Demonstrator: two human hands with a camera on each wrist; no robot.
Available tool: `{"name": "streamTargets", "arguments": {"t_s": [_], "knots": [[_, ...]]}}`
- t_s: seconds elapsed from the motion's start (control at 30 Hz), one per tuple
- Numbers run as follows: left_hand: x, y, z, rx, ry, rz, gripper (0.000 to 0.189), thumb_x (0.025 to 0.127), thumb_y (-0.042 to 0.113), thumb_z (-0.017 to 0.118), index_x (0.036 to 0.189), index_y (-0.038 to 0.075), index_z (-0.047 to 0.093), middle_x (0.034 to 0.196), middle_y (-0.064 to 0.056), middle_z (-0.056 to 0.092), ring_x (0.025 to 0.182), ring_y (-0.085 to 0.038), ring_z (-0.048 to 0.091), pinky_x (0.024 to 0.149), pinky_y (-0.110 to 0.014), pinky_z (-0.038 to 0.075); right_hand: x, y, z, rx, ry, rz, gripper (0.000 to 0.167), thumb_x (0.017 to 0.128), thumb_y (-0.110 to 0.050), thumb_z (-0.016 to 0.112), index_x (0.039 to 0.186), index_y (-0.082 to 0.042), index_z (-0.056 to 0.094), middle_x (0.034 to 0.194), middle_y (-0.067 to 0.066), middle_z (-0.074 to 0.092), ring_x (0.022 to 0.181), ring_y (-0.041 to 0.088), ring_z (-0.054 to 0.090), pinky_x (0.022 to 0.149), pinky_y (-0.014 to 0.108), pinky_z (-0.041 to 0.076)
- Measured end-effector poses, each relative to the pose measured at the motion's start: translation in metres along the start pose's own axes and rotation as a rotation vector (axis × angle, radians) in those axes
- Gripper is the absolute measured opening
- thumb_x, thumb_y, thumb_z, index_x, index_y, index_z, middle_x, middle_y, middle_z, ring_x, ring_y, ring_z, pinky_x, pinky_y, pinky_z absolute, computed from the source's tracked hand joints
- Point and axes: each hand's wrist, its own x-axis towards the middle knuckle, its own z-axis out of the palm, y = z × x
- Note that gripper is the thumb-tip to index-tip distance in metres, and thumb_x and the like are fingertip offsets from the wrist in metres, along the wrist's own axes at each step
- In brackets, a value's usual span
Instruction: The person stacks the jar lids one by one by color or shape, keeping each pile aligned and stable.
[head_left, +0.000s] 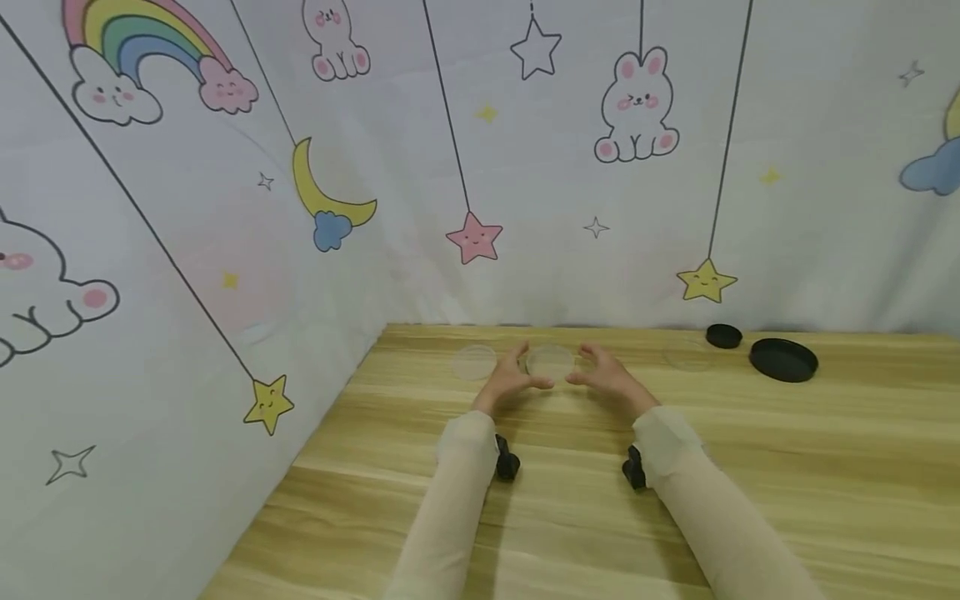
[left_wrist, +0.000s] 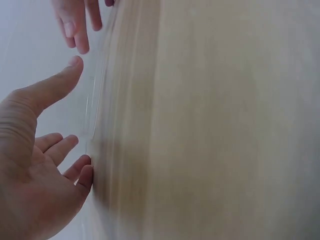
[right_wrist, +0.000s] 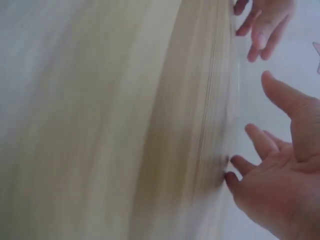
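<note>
At the centre of the dial, on the wood-grain surface [head_left: 570, 517], lies a clear round dish [head_left: 551, 363], set between your two hands. Your left hand [head_left: 504, 383] stands at nine o'clock from it and your right hand [head_left: 613, 379] at three, each with thumb and fingers parted in a loose curve and grasping nothing; whether any fingertip touches the dish's rim you cannot tell. Just beyond your left hand, also at nine o'clock, lies a clear disc [head_left: 474, 363]. Past your right hand, toward three o'clock, lies a faint clear piece [head_left: 686, 355], its outline barely visible; near it, slightly nearer two o'clock, is a small black dish [head_left: 723, 336], and farther out at three, a larger black dish [head_left: 783, 361]. Your pale sleeves [head_left: 450, 508] enter from seven and five o'clock. At twelve rises a printed backdrop [head_left: 555, 275], with a pink star [head_left: 475, 239] at eleven and a yellow star [head_left: 707, 282] at two.
</note>
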Motion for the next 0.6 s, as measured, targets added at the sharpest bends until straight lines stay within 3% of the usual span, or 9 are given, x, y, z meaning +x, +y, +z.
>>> {"name": "streamTargets", "arguments": {"t_s": [0.17,0.3,0.47,0.6], "knots": [[0.004,-0.004,0.005,-0.071,0.033,-0.017,0.088,0.081,0.011,0.078,0.152,0.001,0.027,0.157,-0.017,0.033,0.147,-0.035,0.03,0.12,-0.047,0.027,0.006,0.006,0.007,0.041,0.038,0.02,0.075,0.095,-0.012,0.061,0.151,0.01,0.016,0.156,0.031,0.024,0.146,0.045,0.021,0.118,0.055,0.023],[0.006,-0.005,0.008,-0.08,0.089,-0.01,0.083,0.079,0.005,0.079,0.149,-0.001,0.034,0.153,-0.019,0.04,0.144,-0.033,0.036,0.118,-0.043,0.03,0.008,0.009,0.01,0.006,0.097,0.029,0.072,0.094,-0.012,0.064,0.15,0.008,0.023,0.153,0.028,0.033,0.144,0.044,0.027,0.118,0.053,0.024],[0.008,-0.009,0.01,-0.067,0.144,0.01,0.076,0.078,0.004,0.08,0.143,-0.003,0.042,0.147,-0.021,0.047,0.14,-0.032,0.042,0.118,-0.041,0.032,0.01,0.01,0.014,-0.067,0.154,0.04,0.069,0.092,-0.016,0.067,0.148,0.004,0.032,0.149,0.025,0.042,0.141,0.043,0.033,0.117,0.055,0.026],[0.006,-0.009,0.009,-0.085,0.147,0.013,0.074,0.077,0.004,0.081,0.142,-0.002,0.045,0.145,-0.02,0.05,0.137,-0.033,0.045,0.116,-0.042,0.034,0.011,0.008,0.013,-0.035,0.143,0.043,0.069,0.092,-0.015,0.067,0.148,0.003,0.032,0.149,0.025,0.041,0.14,0.042,0.035,0.116,0.053,0.028]]}}
